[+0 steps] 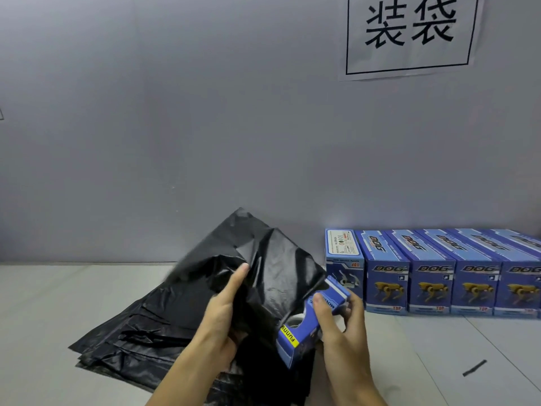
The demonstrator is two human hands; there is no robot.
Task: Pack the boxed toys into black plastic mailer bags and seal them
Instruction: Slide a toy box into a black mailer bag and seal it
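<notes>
Head view, right hand gripping toy box (blue), left hand holding black bag

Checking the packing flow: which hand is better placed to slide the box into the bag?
Right. The right hand already grips the blue toy box at the black bag, which the left hand holds up.

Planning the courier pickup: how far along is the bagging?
No sealed bag is in view. In hand: the right hand grips one toy box at the black bag the left hand holds up. Left: a row of boxes by the wall, and a bag stack.
</notes>
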